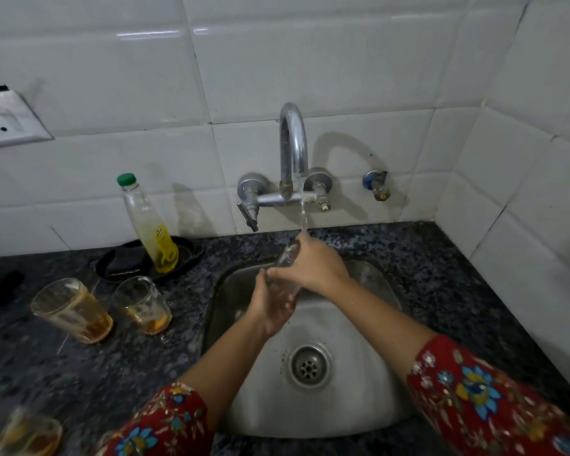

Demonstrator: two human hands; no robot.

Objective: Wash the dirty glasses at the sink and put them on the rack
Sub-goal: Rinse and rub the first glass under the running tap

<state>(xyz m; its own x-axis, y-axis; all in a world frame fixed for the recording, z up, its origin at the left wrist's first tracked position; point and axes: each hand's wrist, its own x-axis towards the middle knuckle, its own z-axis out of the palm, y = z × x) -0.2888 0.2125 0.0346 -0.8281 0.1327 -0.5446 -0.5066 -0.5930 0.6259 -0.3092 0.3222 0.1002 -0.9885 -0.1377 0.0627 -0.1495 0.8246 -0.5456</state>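
Note:
Over the steel sink [369, 399] I hold a clear glass [287, 258] tilted under the running water from the tap [293, 149]. My right hand [313, 264] wraps its upper part from above; my left hand [273, 307] cups its lower end from below. Most of the glass is hidden by my fingers. Two dirty glasses with orange residue stand on the counter to the left, one larger [71, 310] and one smaller [143, 304]. A third dirty glass [27, 434] shows at the bottom left corner, blurred.
A bottle with a green cap and yellow liquid [148, 225] stands in a black dish [185, 255] behind the glasses. The dark granite counter [441, 274] surrounds the sink. White tiled walls close off the back and right. A wall socket [4, 121] is at the left. No rack is in view.

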